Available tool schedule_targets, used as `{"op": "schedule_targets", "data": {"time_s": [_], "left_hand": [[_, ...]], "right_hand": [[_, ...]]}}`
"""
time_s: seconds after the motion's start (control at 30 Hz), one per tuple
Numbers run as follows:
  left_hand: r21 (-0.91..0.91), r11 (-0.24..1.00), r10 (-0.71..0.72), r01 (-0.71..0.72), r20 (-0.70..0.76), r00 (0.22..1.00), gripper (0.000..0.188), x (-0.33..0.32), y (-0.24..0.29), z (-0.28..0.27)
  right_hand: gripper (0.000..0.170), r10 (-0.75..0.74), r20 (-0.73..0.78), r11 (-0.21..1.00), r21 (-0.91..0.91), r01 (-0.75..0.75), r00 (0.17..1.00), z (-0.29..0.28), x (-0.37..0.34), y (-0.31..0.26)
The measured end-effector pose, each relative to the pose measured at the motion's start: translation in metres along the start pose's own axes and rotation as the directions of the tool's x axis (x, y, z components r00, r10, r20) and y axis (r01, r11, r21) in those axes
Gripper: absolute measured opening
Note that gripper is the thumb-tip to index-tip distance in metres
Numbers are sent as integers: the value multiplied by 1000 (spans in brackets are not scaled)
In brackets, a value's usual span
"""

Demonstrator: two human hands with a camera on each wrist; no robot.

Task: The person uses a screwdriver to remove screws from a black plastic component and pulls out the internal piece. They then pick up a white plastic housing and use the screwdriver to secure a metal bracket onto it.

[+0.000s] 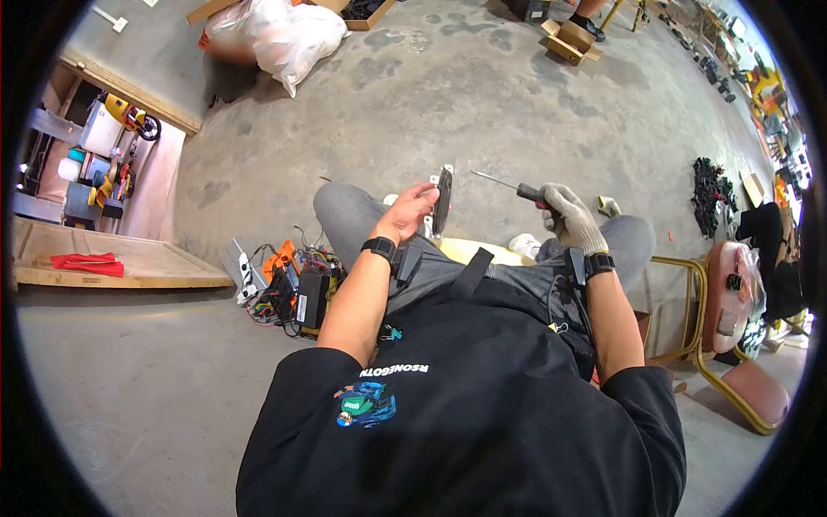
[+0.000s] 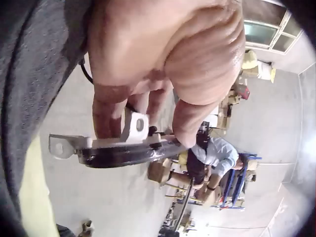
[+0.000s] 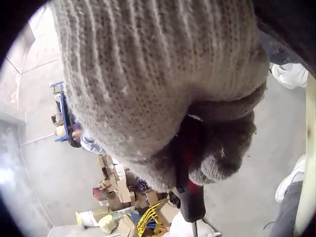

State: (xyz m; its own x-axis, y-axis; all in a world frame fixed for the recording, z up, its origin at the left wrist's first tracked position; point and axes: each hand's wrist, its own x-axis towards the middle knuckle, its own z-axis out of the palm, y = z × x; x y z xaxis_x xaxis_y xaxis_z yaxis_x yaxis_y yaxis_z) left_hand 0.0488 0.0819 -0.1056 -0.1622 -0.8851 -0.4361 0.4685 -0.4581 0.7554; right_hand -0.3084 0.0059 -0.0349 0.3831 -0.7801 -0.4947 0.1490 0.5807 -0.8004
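Observation:
My bare left hand (image 1: pixel 408 211) pinches a long dark part with metal mounting tabs (image 1: pixel 443 202), held upright in the head view. In the left wrist view the part's glossy black side (image 2: pixel 123 155) and pale tabs show, with the fingers of the left hand (image 2: pixel 163 64) behind and the thumb at one end. My right hand (image 1: pixel 572 221), in a knitted glove, grips a screwdriver (image 1: pixel 529 192) whose shaft points toward the part without touching it. The right wrist view shows the gloved hand (image 3: pixel 163 89) curled round the black and red handle (image 3: pixel 191 202).
Wires and electronic parts (image 1: pixel 289 289) lie on the floor by the left knee. A wooden crate (image 1: pixel 129 250) with a red cloth (image 1: pixel 88 264) is at the left, a chair (image 1: pixel 732 379) at the right. White bags (image 1: pixel 297 39) and an open carton (image 1: pixel 570 41) stand farther off.

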Motion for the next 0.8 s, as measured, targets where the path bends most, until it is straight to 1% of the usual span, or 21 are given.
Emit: {"op": "schedule_targets", "data": {"time_s": [0.03,0.1,0.23,0.27,0.33,0.37,0.43,0.5,0.57,0.67,0.8], "left_hand": [[-1,1000,-4,4,5,1000,42,0,-1,3],[74,996,-53,47,79,995,41,0,-4,8],[49,998,-49,45,105,993,41,7,-8,10],[51,998,-52,47,102,993,41,11,-10,8],[53,999,-6,3,51,999,41,17,-12,9],[52,999,-13,10,48,999,41,17,-11,10],[-12,1000,28,-27,29,999,48,17,-9,11],[-9,999,43,-43,41,998,46,14,-6,9],[-60,994,101,-96,80,992,44,8,-2,11],[-98,992,81,-76,40,996,43,4,2,16],[-103,991,97,-89,81,992,43,6,-1,14]], "right_hand": [[31,0,-6,1000,1,0,1000,-1,-5,1],[30,13,41,987,-162,-6,999,-4,-13,2],[32,-38,-4,994,-100,38,999,3,-13,5],[33,-36,19,993,-111,38,999,4,-10,4],[34,-36,20,992,-121,38,999,12,-5,-1],[35,-39,22,990,-135,42,999,17,-4,-4],[35,-38,52,989,-142,45,998,22,-3,-9],[35,-39,61,993,-112,46,997,26,2,-11],[34,-27,61,992,-121,34,998,28,4,-12],[34,-34,51,992,-121,40,998,30,7,-14],[33,-60,37,992,-109,64,998,30,5,-11]]}}
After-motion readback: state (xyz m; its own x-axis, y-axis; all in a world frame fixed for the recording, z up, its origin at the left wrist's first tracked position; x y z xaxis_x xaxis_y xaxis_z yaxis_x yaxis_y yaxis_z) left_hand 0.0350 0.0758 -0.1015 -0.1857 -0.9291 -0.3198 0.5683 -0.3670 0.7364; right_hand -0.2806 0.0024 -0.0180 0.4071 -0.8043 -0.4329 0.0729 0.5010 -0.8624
